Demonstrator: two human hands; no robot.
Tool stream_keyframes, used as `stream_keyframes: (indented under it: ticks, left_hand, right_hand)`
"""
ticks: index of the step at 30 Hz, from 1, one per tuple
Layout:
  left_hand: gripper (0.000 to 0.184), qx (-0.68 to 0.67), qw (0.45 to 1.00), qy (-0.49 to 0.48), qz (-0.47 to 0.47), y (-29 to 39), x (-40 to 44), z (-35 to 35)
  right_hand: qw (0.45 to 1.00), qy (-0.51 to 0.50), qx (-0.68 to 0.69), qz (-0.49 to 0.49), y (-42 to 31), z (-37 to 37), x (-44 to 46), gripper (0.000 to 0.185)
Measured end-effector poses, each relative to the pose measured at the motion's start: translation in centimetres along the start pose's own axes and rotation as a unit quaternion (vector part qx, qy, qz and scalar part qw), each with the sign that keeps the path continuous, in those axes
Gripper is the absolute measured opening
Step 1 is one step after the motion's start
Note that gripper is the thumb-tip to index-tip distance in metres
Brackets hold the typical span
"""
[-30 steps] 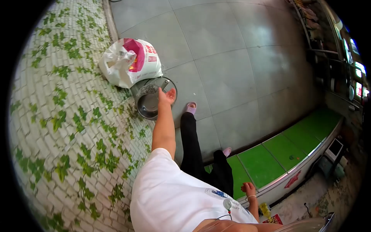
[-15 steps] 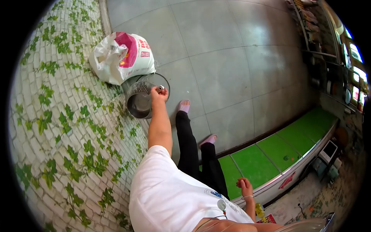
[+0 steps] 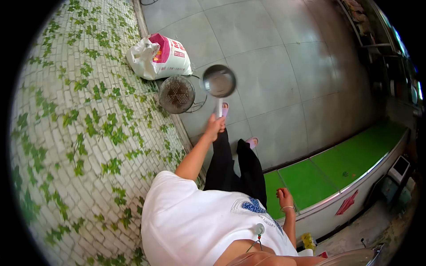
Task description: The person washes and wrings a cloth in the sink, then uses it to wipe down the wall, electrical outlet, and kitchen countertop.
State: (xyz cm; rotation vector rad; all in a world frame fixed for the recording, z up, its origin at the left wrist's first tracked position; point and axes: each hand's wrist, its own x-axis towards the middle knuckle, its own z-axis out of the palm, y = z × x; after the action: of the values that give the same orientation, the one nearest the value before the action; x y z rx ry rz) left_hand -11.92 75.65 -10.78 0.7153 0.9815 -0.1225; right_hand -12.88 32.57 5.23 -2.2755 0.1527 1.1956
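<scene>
My left hand (image 3: 214,127) is closed round the light handle of a round metal pan (image 3: 219,81), which hangs over the tiled floor in front of my feet. Motion blurs the pan slightly. To its left stands a dark round vessel with a perforated top (image 3: 176,94), apart from the pan. A white and pink sack (image 3: 160,57) rests just behind this vessel, against the wall. My right hand (image 3: 285,199), a bracelet at its wrist, has its fingers curled in beside the green-topped counter (image 3: 305,183), with nothing visible in it.
An ivy-patterned brick wall (image 3: 106,133) runs along the left side. Grey floor tiles (image 3: 266,71) lie ahead. Dark shelving (image 3: 382,66) stands at the far right. A device with a screen (image 3: 399,169) and a yellow item (image 3: 308,241) are at the lower right.
My left hand has lifted the pan off the round vessel and carried it right, uncovering the perforated top. My right hand stays low beside the counter. The whole view has shifted somewhat.
</scene>
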Motion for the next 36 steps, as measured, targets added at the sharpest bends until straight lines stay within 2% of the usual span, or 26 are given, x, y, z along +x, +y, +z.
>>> stream_keyframes:
  ticks: [2,4,5,8,10,12,13,14,16,17,18,19,20,21,22,23,24,26,28,29,30,34,36]
  left_hand:
    - [0.028,0.083,0.994,-0.065,0.01,-0.2,-3.7,5.2]
    - [0.029,0.17,0.978,-0.117,0.005,-1.3,-7.1,10.6]
    - [0.028,0.182,0.97,-0.159,0.003,-2.0,-9.1,13.2]
    - [0.027,0.229,0.935,-0.272,-0.008,-3.4,-14.6,19.4]
    - [0.027,0.279,0.883,-0.376,-0.033,-4.0,-18.2,23.3]
    - [0.037,0.359,0.823,-0.44,-0.028,-4.0,-21.4,25.5]
    - [0.032,0.364,0.799,-0.479,-0.012,-4.3,-22.6,26.3]
    - [0.027,0.367,0.77,-0.521,-0.002,-4.5,-23.7,26.4]
    - [0.031,0.42,0.695,-0.583,-0.016,-6.5,-24.3,26.3]
    - [0.032,0.47,0.658,-0.585,0.065,-7.0,-25.0,25.9]
    - [0.033,0.509,0.61,-0.598,0.101,-7.5,-25.4,26.0]
    - [0.035,0.544,0.56,-0.609,0.139,-8.1,-25.9,26.2]
    - [0.037,0.577,0.504,-0.628,0.136,-8.7,-25.7,26.6]
    - [0.035,0.553,0.48,-0.679,0.054,-9.4,-25.6,26.5]
    - [0.035,0.553,0.456,-0.696,0.045,-9.9,-25.7,27.2]
    - [0.032,0.545,0.44,-0.713,-0.027,-10.7,-25.7,28.1]
    - [0.031,0.538,0.424,-0.722,-0.095,-11.0,-26.0,28.4]
    - [0.028,0.558,0.415,-0.709,-0.118,-11.7,-26.5,29.1]
    - [0.028,0.582,0.442,-0.675,-0.101,-12.6,-26.7,29.2]
    - [0.028,0.611,0.422,-0.667,-0.068,-12.7,-26.6,29.8]
    - [0.028,0.615,0.43,-0.658,-0.064,-13.2,-25.8,30.1]
    - [0.024,0.609,0.577,-0.544,-0.024,-14.0,-22.1,29.5]
    - [0.024,0.596,0.66,-0.457,0.012,-13.1,-20.4,28.5]
  right_hand:
    - [1.0,0.01,0.005,-0.009,0.9,-0.8,-1.6,0.018]
    - [0.992,0.047,0.112,-0.033,1.4,-1.2,-2.5,0.019]
    - [0.991,0.052,0.119,-0.033,1.2,-1.4,-3.1,0.019]
    - [0.944,0.058,0.314,-0.079,-1.2,-2.2,-4.2,0.023]
    - [0.894,0.098,0.429,-0.082,-4.8,-2.8,-6.1,0.029]
    - [0.835,0.143,0.522,-0.097,-6.9,-3.0,-7.5,0.035]
    - [0.808,0.158,0.557,-0.114,-7.3,-3.0,-7.9,0.037]
    - [0.797,0.186,0.561,-0.121,-7.9,-2.4,-9.0,0.037]
    - [0.784,0.209,0.57,-0.131,-8.1,-2.7,-10.3,0.035]
    - [0.78,0.211,0.573,-0.133,-7.9,-2.1,-11.0,0.033]
    - [0.756,0.255,0.591,-0.119,-7.0,-1.1,-11.1,0.033]
    - [0.715,0.27,0.633,-0.122,-5.5,0.4,-10.8,0.03]
    - [0.675,0.281,0.669,-0.131,-4.2,1.3,-10.8,0.027]
    - [0.653,0.316,0.677,-0.125,-3.9,2.1,-12.2,0.027]
    - [0.606,0.324,0.716,-0.121,-3.8,1.8,-13.3,0.024]
    - [0.559,0.325,0.753,-0.12,-2.8,1.4,-14.1,0.022]
    - [0.545,0.337,0.758,-0.121,-1.3,2.1,-14.8,0.022]
    - [0.515,0.386,0.762,-0.075,2.8,3.0,-16.0,0.019]
    - [0.507,0.401,0.761,-0.053,6.7,3.2,-17.5,0.019]
    - [0.51,0.411,0.755,-0.028,8.7,3.1,-18.0,0.019]
    - [0.5,0.418,0.759,-0.008,10.8,2.8,-18.3,0.019]
    - [0.468,0.422,0.775,0.055,19.6,1.3,-17.9,0.023]
    - [0.472,0.405,0.781,0.06,23.2,0.3,-17.6,0.023]
